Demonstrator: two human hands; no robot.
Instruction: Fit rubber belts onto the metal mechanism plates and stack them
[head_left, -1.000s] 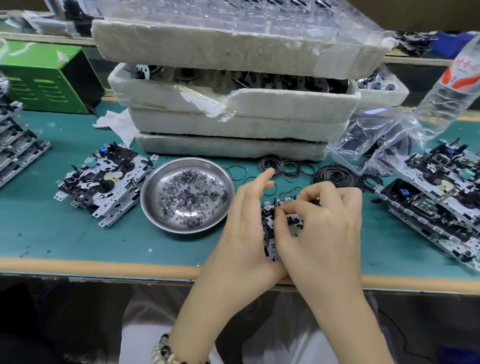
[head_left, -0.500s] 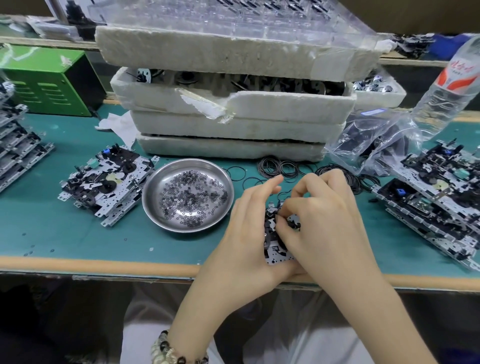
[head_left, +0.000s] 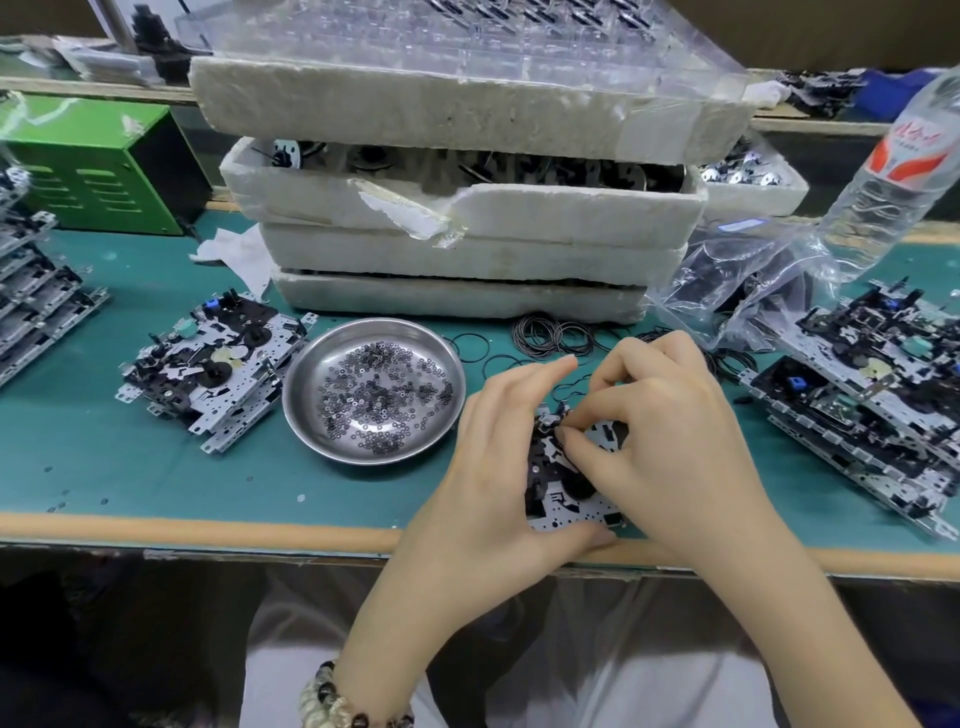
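A metal mechanism plate (head_left: 558, 506) with black parts is held tilted just above the table's front edge. My left hand (head_left: 493, 467) grips its left side and underside, forefinger stretched out over the top. My right hand (head_left: 670, 431) is curled over the plate's right side, thumb and fingertips pinching at a thin black rubber belt (head_left: 563, 452) near the plate's top. Loose rubber belts (head_left: 550, 335) lie in a heap behind my hands. A stack of plates (head_left: 213, 369) sits at the left, another stack (head_left: 872, 405) at the right.
A steel dish (head_left: 311, 415) with several small black washers stands left of my hands. White foam trays (head_left: 467, 260) are piled behind, a clear plastic bag (head_left: 737, 280) and a water bottle (head_left: 893, 176) at the right, a green box (head_left: 98, 166) at the far left.
Both hands and the plate have come slightly nearer the table's front edge. My right fingers have shifted along the plate's top while my left hand keeps its grip.
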